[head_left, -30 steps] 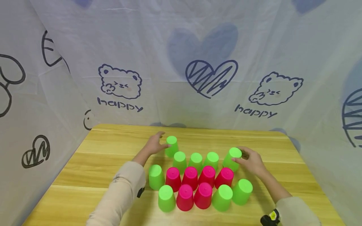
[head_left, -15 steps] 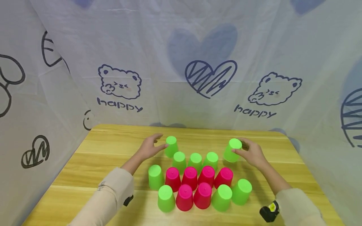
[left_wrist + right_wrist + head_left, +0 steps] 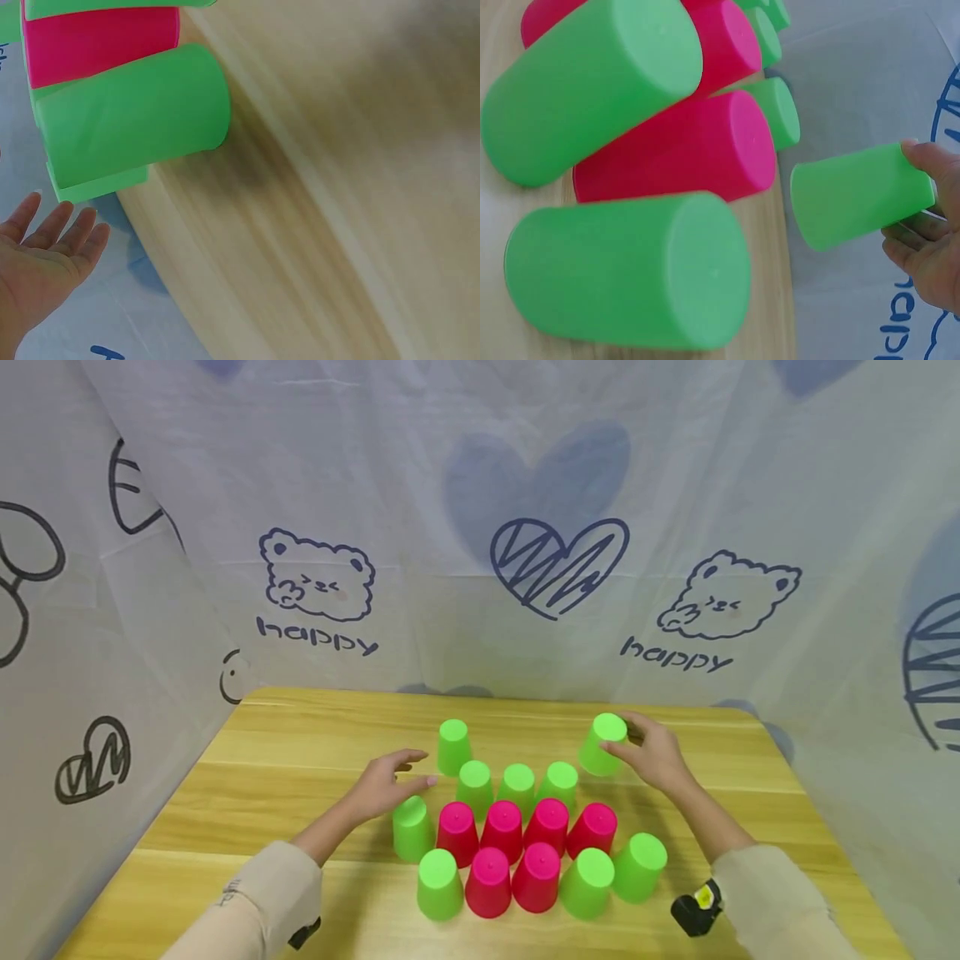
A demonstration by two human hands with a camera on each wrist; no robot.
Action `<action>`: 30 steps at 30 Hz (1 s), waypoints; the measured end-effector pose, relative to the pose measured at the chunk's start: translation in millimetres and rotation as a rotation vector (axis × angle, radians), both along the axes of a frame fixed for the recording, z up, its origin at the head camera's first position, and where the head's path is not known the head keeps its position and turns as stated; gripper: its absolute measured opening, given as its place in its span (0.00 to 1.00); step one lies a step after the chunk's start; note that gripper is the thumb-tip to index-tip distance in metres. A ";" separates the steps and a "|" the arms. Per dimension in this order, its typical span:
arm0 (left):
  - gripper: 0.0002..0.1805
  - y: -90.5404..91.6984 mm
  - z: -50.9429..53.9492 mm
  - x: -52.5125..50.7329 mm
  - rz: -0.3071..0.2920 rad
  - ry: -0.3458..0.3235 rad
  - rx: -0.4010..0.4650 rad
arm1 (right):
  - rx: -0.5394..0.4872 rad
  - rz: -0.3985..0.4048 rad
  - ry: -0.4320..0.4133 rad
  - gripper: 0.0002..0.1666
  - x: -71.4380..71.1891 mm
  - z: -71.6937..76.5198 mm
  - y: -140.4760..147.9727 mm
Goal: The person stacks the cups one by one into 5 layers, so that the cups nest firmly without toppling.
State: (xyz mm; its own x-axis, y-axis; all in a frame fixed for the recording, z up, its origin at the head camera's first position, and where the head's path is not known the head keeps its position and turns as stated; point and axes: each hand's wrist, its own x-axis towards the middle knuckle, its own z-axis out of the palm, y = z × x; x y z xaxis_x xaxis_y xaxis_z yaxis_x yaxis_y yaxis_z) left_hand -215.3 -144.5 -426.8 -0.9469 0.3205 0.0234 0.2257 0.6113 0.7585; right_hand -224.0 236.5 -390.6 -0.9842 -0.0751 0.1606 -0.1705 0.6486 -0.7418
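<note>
Where the right hand (image 3: pixel 654 758) works: it pinches a bright green, tapered plastic cup (image 3: pixel 598 750) between thumb and fingers, closed end up; from the right wrist, the rim shows against the cloth, so it looks raised.
Held cup's place: over the far part of the counter, behind the pink cups and to the right of a lone green cup (image 3: pixel 453 750) standing well apart from it.
Left hand (image 3: pixel 381 785): fingers lightly spread, thumb apart from them, near the left end of the group, just above a green end cup (image 3: pixel 412 839) as I see it.
Middle of the group: three green cups (image 3: pixel 517 792) in a row, with four hot-pink, tapered plastic cups (image 3: pixel 501 835) in front, all upside down.
Nearest the person: two pink front cups (image 3: pixel 491 885) between two green ones, and one more green cup (image 3: pixel 640 870) beside them, slightly farther back.
Counter (image 3: pixel 285 760): yellowish, wood-grained.
Backdrop: whitish cloth (image 3: pixel 427 527) printed with blue hearts, bear faces and "happy".
Arms: pale beige sleeves (image 3: pixel 258 889), a small black device (image 3: pixel 697 910) by each wrist.
</note>
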 end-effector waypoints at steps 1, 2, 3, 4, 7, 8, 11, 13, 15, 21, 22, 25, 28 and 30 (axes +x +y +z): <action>0.28 -0.9 -1.2 2.0 0.003 -0.010 0.008 | -0.005 -0.004 0.001 0.29 -0.8 0.9 -2.2; 0.28 -2.1 -2.5 4.0 0.004 -0.015 0.018 | -0.011 -0.008 0.002 0.29 -1.7 1.7 -4.6; 0.28 -3.5 -4.0 5.7 0.007 -0.020 0.026 | -0.013 -0.012 0.004 0.29 -2.6 2.4 -6.9; 0.28 -5.0 -5.8 7.2 0.007 -0.021 0.032 | -0.021 -0.014 0.004 0.30 -3.5 3.1 -9.1; 0.28 -9.1 -10.1 12.3 0.003 -0.023 0.056 | -0.035 -0.017 0.005 0.30 -6.3 4.2 -15.1; 0.28 -10.5 -11.5 14.0 0.002 -0.022 0.066 | -0.036 -0.015 0.005 0.30 -7.2 4.1 -17.1; 0.28 -13.8 -14.4 18.3 -0.006 -0.022 0.082 | -0.030 -0.012 -0.005 0.30 -9.3 3.9 -22.2; 0.28 -15.7 -15.1 21.0 -0.005 -0.017 0.088 | -0.027 -0.007 -0.009 0.31 -10.4 3.8 -25.7; 0.28 -17.5 -15.4 23.6 -0.005 -0.010 0.091 | -0.027 0.000 -0.008 0.30 -11.8 3.3 -29.1; 0.27 -22.1 -16.4 31.2 0.004 -0.003 0.100 | -0.024 0.001 0.001 0.30 -17.4 0.5 -38.5; 0.28 -22.7 -16.8 32.5 0.005 -0.002 0.101 | -0.030 -0.001 -0.003 0.30 -18.3 0.0 -40.1; 0.29 -23.9 -18.8 36.6 0.005 -0.003 0.096 | -0.043 -0.002 -0.004 0.30 -20.8 -1.9 -45.2; 0.30 -24.0 -20.8 39.6 0.008 -0.005 0.092 | -0.061 0.001 -0.005 0.30 -22.6 -3.1 -50.8; 0.30 -23.4 -21.6 40.7 0.017 -0.007 0.097 | -0.060 0.004 -0.007 0.30 -23.9 -4.1 -54.3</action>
State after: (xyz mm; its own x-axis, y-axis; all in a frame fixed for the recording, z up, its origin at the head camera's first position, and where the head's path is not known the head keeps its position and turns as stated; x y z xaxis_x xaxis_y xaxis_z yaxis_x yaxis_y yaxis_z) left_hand -174.6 -167.9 -448.4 -0.9526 0.3007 0.0468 0.2100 0.5383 0.8162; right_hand -247.9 182.2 -394.7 -0.9849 -0.0697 0.1585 -0.1682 0.6021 -0.7805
